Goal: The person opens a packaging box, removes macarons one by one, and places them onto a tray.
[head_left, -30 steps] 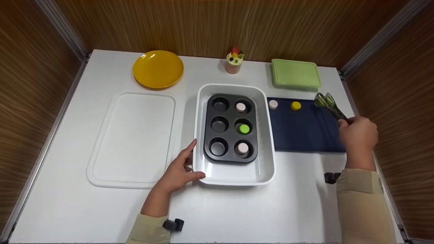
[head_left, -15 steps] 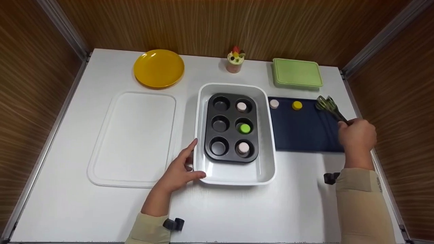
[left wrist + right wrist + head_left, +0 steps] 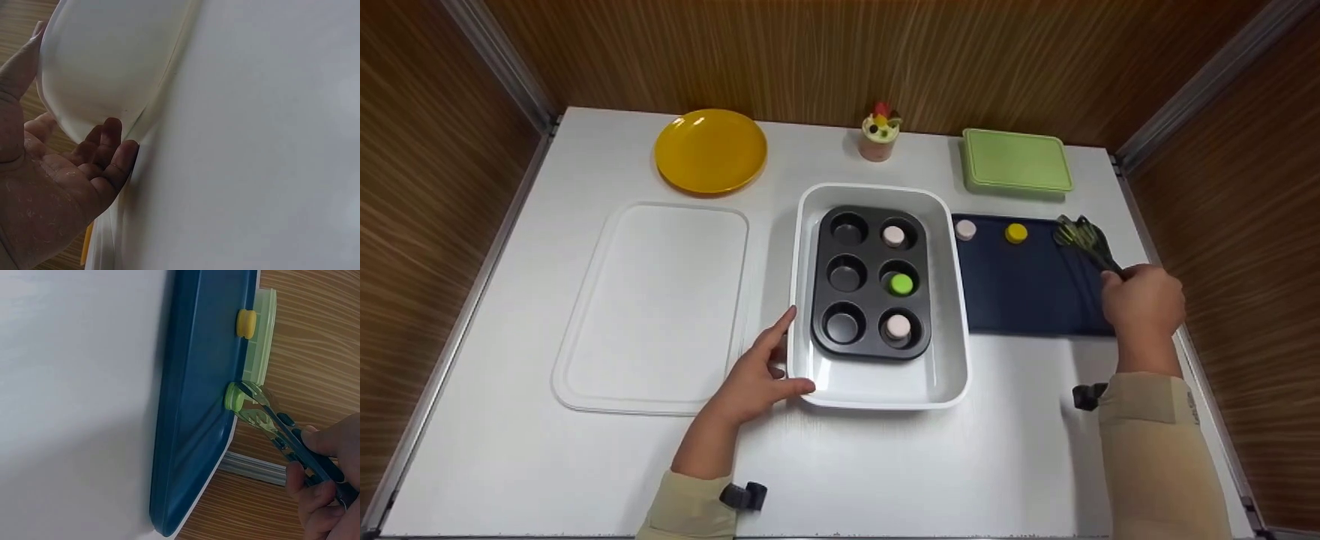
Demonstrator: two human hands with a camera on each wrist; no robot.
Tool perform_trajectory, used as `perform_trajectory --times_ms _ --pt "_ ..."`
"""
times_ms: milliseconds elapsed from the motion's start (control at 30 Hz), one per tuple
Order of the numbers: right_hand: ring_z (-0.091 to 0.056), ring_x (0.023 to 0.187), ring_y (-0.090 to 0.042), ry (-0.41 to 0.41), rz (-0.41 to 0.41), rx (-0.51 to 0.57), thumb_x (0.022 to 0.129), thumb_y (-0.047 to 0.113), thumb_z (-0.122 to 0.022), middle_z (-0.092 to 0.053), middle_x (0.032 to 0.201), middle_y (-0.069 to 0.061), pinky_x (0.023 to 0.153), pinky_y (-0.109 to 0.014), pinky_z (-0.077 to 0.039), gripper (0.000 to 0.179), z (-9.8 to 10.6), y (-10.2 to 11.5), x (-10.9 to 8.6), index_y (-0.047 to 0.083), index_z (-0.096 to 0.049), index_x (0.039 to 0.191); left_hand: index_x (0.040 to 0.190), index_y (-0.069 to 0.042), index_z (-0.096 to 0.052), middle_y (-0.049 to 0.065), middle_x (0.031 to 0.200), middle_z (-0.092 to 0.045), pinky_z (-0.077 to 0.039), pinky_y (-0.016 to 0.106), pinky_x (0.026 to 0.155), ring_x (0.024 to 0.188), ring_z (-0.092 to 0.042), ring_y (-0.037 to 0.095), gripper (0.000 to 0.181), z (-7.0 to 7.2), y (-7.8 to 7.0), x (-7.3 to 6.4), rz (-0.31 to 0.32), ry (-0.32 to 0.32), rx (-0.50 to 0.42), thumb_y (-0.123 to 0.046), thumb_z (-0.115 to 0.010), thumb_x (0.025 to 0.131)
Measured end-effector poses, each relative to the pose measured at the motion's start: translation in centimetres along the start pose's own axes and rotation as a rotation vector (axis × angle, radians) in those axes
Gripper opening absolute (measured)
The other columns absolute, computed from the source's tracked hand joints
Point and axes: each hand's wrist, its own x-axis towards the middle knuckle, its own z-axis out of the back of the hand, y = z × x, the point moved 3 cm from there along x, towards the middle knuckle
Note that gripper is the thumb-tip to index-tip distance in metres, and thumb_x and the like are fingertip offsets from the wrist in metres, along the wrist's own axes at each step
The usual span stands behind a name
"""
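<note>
My right hand (image 3: 1144, 300) grips a pair of small tongs (image 3: 304, 453) with dark handles and clear greenish heads. In the right wrist view, the tong heads stand around a green macaron (image 3: 232, 397) at the far edge of the dark blue tray (image 3: 1027, 292); contact is unclear. On that tray also lie a yellow macaron (image 3: 1016, 233) and a pale pink macaron (image 3: 965, 229). My left hand (image 3: 754, 386) rests its extended thumb and index finger against the near left corner of a white tub (image 3: 877, 391). A dark muffin pan (image 3: 871, 285) inside it bears three macarons in its right-hand cups.
A white lid (image 3: 656, 307) lies left of the tub. At the back stand a yellow plate (image 3: 711, 151), a dessert cup (image 3: 879, 139) and a green lidded box (image 3: 1017, 161). Wooden panels (image 3: 1237, 195) border the table at the back and sides.
My right hand has moved slightly left and down, and the tong heads have come lower over the blue tray's far right corner. My left hand stays at the tub.
</note>
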Motion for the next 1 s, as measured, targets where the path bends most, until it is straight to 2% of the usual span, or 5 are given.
perform_trajectory --times_ms 200,567,1000 --pt "-0.058 0.118 -0.059 -0.063 0.012 0.035 0.107 0.037 -0.053 -0.063 0.127 -0.04 0.099 -0.068 -0.046 0.059 0.2 0.0 -0.4 -0.015 -0.066 0.131 0.17 -0.013 -0.026 0.02 0.138 -0.058 -0.053 0.032 0.088 0.112 -0.062 0.033 0.11 0.0 -0.2 0.0 0.0 0.004 0.0 -0.009 -0.093 0.082" --pt "-0.058 0.123 -0.056 -0.149 0.022 0.097 0.106 0.039 -0.056 -0.064 0.13 -0.037 0.104 -0.066 -0.044 0.058 0.7 1.4 -2.2 -0.01 -0.066 0.136 0.17 -0.013 -0.026 0.02 0.141 -0.055 -0.054 0.032 0.087 0.113 -0.061 0.033 0.11 0.0 0.0 0.1 -0.001 0.005 -0.008 -0.008 -0.092 0.082" --pt "-0.069 0.1 -0.054 -0.368 0.178 0.198 0.098 0.026 -0.071 -0.073 0.107 -0.033 0.087 -0.062 -0.05 0.045 0.3 4.1 -6.0 -0.013 -0.073 0.12 0.169 -0.013 -0.027 0.021 0.138 -0.059 -0.053 0.031 0.087 0.113 -0.062 0.033 0.11 0.0 0.1 0.0 0.009 -0.007 0.008 -0.007 -0.092 0.081"
